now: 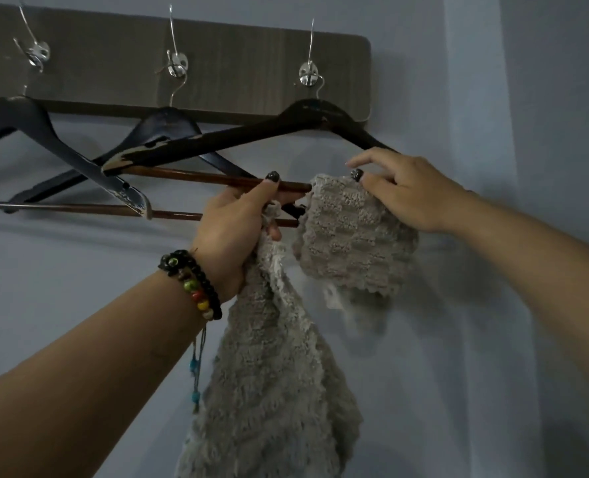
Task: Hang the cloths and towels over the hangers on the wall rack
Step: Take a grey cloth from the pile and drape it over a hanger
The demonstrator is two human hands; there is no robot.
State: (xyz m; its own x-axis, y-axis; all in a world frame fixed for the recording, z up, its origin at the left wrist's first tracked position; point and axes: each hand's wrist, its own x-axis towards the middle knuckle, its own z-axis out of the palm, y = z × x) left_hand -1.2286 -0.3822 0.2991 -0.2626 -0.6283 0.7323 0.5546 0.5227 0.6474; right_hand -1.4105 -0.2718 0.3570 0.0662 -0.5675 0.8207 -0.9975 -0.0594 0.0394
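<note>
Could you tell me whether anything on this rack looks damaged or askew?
Yes: the rightmost hanger sits tilted, its left end dipping low across the middle hanger, and its dark finish is chipped pale near that left tip. The hooks look intact.

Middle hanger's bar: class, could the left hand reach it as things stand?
Probably yes: the left hand sits right beside that bar, but it grips the grey towel, so it isn't free.

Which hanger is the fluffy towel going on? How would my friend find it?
Look at the wooden wall rack with silver hooks. The hanger hangs from the rightmost hook. It alone has the grey towel over its reddish bar, with both hands at it; the two others are bare.
</note>
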